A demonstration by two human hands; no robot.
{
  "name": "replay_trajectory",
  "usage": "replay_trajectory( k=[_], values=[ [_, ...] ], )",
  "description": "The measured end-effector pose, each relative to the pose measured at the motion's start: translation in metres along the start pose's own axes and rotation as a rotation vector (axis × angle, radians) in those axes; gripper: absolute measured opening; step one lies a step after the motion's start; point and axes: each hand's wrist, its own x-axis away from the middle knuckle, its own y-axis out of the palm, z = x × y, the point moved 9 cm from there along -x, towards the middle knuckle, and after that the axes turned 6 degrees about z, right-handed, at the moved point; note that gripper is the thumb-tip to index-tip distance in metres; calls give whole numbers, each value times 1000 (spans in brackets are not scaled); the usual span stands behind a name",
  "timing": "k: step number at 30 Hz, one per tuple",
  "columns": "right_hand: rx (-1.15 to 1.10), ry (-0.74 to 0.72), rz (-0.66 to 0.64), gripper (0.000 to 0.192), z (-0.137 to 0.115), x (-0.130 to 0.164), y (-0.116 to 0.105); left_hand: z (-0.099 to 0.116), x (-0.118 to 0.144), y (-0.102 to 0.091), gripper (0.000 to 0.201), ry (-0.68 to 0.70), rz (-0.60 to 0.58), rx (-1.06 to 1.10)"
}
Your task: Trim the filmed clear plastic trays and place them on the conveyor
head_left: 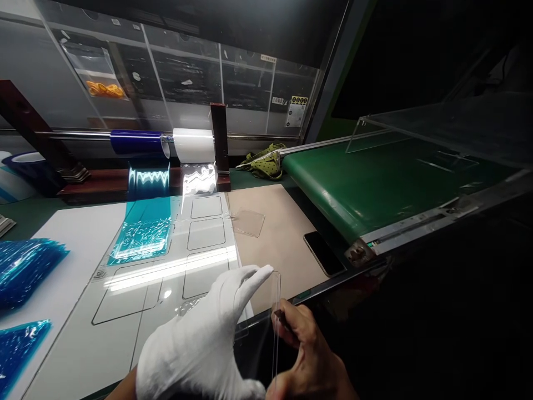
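Note:
My left hand (208, 333), in a white glove, holds a clear plastic panel (275, 294) upright between its outstretched fingers and thumb. The panel is seen nearly edge-on, and its lower part runs out of the picture. My right hand (312, 355) is bare, with its fingers curled at the panel's right side. A small dark object (282, 318) shows in those fingers; its kind is hard to make out. Beyond the hands, a second clear square piece (249, 222) lies on the brown paper (283, 222).
A white sheet with drawn outlines (166, 300) bears teal film (144, 230). Behind it, a blue roll (137, 143) and a clear roll (194, 145) hang on a rod. Blue film stacks (29, 269) lie left. A phone (323, 254) rests beside a green conveyor belt (333, 183).

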Motion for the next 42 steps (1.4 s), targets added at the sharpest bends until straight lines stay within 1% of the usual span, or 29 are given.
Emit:
replay_trajectory(
  k=[4, 7, 9, 11, 13, 14, 16, 17, 18, 19, 21, 22, 23, 24, 26, 27, 28, 29, 30, 32, 33, 35, 37, 39, 42],
  values=[
    [-17, 71, -1, 82, 6, 0, -2, 9, -5, -4, 125, 77, 34, -15],
    [42, 141, -8, 79, 12, 2, -2, 10, -8, -7, 121, 90, 56, -13],
    [51, 146, 13, 82, 13, 3, -4, 9, -10, -8, 119, 84, 73, -23],
    [28, 89, 63, 82, 11, 4, -7, 11, -11, -8, 117, 101, 101, -46],
    [17, -37, 156, 75, 4, 5, -15, 13, -11, -12, 113, 127, 174, -90],
    [22, -107, 226, 72, 0, 6, -23, 13, -11, -16, 111, 132, 227, -124],
    [48, -226, 363, 71, -6, 5, -40, 11, -10, -24, 110, 121, 354, -203],
    [91, -257, 391, 71, -8, 1, -46, 10, -9, -28, 111, 119, 412, -238],
    [161, -265, 380, 69, -6, -7, -49, 8, -7, -31, 112, 119, 461, -265],
    [246, -262, 342, 65, -3, -18, -49, 6, -6, -33, 113, 119, 492, -278],
    [422, -238, 239, 55, 10, -44, -47, -5, -1, -35, 116, 103, 511, -232],
    [490, -227, 205, 49, 18, -57, -45, -14, 2, -34, 118, 65, 494, -154],
    [539, -221, 185, 41, 26, -70, -44, -27, 5, -31, 120, 7, 454, -23],
    [573, -222, 170, 34, 34, -81, -42, -40, 9, -24, 121, -45, 395, 168],
    [640, -245, 132, 27, 44, -97, -34, -60, 19, -7, 115, -117, 270, 694],
    [664, -266, 115, 29, 45, -101, -29, -65, 23, 2, 109, -123, 212, 990],
    [680, -291, 100, 34, 42, -103, -24, -66, 27, 9, 106, -105, 159, 1278],
    [689, -318, 88, 42, 34, -102, -19, -66, 31, 14, 107, -73, 109, 1533],
    [695, -351, 76, 52, 23, -99, -14, -66, 33, 18, 110, -50, 58, 1743],
    [705, -446, 31, 71, -10, -87, 1, -67, 35, 25, 116, -23, -17, 2030],
    [714, -504, -8, 79, -30, -80, 10, -68, 34, 28, 118, -13, -38, 2117],
    [741, -619, -112, 95, -66, -64, 34, -71, 32, 30, 117, -4, -35, 2216],
    [769, -702, -232, 108, -90, -53, 60, -71, 30, 30, 117, 8, -20, 2257],
    [793, -737, -339, 119, -100, -48, 83, -71, 29, 28, 118, 27, -1, 2279],
    [816, -734, -428, 127, -101, -51, 107, -72, 29, 24, 113, 60, 33, 2292]
  ],
)
